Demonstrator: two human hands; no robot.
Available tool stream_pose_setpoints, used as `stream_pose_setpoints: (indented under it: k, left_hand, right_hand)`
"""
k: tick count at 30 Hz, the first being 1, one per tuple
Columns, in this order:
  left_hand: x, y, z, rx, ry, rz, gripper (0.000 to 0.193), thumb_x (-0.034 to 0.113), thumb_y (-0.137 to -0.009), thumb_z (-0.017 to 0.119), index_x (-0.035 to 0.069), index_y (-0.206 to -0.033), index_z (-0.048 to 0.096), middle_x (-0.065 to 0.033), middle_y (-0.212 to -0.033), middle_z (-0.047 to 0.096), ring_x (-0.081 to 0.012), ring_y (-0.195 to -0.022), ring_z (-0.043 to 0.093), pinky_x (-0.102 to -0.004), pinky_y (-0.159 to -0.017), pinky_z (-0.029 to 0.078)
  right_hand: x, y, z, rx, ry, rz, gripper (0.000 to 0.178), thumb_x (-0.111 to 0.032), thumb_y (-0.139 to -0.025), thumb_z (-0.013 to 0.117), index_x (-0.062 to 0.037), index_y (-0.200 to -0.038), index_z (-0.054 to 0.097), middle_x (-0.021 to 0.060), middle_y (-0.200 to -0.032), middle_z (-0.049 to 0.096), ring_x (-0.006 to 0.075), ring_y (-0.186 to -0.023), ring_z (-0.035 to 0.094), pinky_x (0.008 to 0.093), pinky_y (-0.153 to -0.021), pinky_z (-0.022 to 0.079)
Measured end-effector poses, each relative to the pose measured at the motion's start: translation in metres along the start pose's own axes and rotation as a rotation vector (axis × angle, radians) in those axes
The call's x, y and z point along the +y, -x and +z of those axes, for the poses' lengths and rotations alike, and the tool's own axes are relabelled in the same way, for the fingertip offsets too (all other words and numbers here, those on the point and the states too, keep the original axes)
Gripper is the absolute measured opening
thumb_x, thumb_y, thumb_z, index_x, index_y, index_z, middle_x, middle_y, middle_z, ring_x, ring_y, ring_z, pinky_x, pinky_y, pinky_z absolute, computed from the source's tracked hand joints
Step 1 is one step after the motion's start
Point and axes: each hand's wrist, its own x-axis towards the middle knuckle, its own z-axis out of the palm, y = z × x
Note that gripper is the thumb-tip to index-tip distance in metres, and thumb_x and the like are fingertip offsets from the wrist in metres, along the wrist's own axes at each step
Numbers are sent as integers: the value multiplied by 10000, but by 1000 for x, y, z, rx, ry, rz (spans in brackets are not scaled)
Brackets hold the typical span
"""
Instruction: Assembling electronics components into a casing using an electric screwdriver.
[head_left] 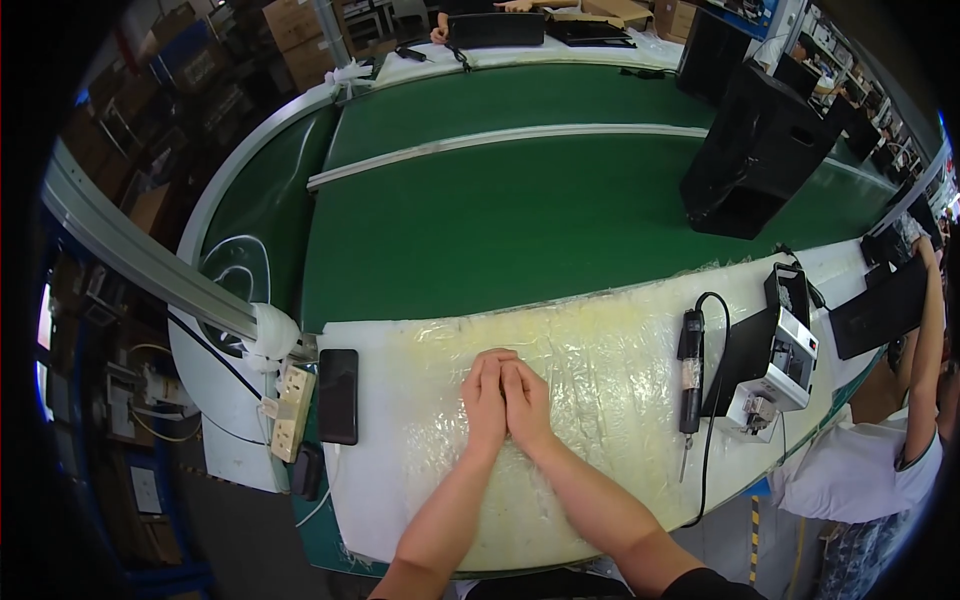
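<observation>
My left hand [487, 398] and my right hand [524, 398] rest against each other on the plastic-covered worktop [420, 480]. Their fingers are closed and meet at the far end, and I see nothing held in either one. To the left of them a black smartphone [338, 396] lies flat. On the right side lies an electric screwdriver [690, 370] with a black cable, its bit pointing toward me. Beside it stands a small screw feeder [790, 360] with a black panel leaning at its side.
A green conveyor belt [480, 220] runs beyond the worktop, with a black speaker cabinet [755, 150] at the right. A power strip [291, 412] hangs by the left edge near a metal post [150, 245]. Co-workers are at the far side and at right, one holding a black panel [880, 312].
</observation>
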Motion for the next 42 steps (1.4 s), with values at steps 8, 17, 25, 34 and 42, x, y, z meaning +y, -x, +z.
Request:
stream_pose_setpoints:
  k: [8,17,25,34,42]
  left_hand:
    - [-19,-3,-9,-45,33,-51,292,184,-975,421,-23,-958,626,-74,-919,641,-131,-846,564,-262,-782,449]
    - [-14,-9,-10,-74,-32,46,316,174,-962,386,-30,-937,626,-78,-922,638,-146,-867,580,-279,-789,464]
    - [-11,-6,-7,-7,-38,46,341,195,-975,382,-30,-920,633,-80,-928,637,-138,-845,561,-265,-785,449]
    - [-21,5,5,-85,-104,44,356,243,-998,385,-11,-943,628,-84,-892,629,-127,-838,567,-275,-781,460]
    - [-19,-12,-14,51,93,52,382,242,-993,368,-31,-916,623,-89,-869,634,-151,-794,579,-285,-758,470]
  right_hand:
    - [2,-16,-13,203,-95,-88,312,-210,-1007,409,23,-949,608,91,-1013,627,151,-942,571,275,-865,441]
    - [6,-13,-5,183,-176,-106,292,-186,-1005,401,14,-982,612,90,-976,628,146,-887,582,262,-816,457]
    - [4,0,2,-24,-64,45,233,-189,-982,467,-9,-942,609,83,-895,625,121,-840,575,245,-749,449]
    - [7,-11,-5,127,-59,-109,318,-222,-1010,391,7,-1013,612,74,-952,632,131,-868,583,254,-776,462]
    - [11,-12,-4,150,-168,-132,325,-206,-1009,381,16,-967,615,97,-915,640,151,-842,599,273,-773,470]
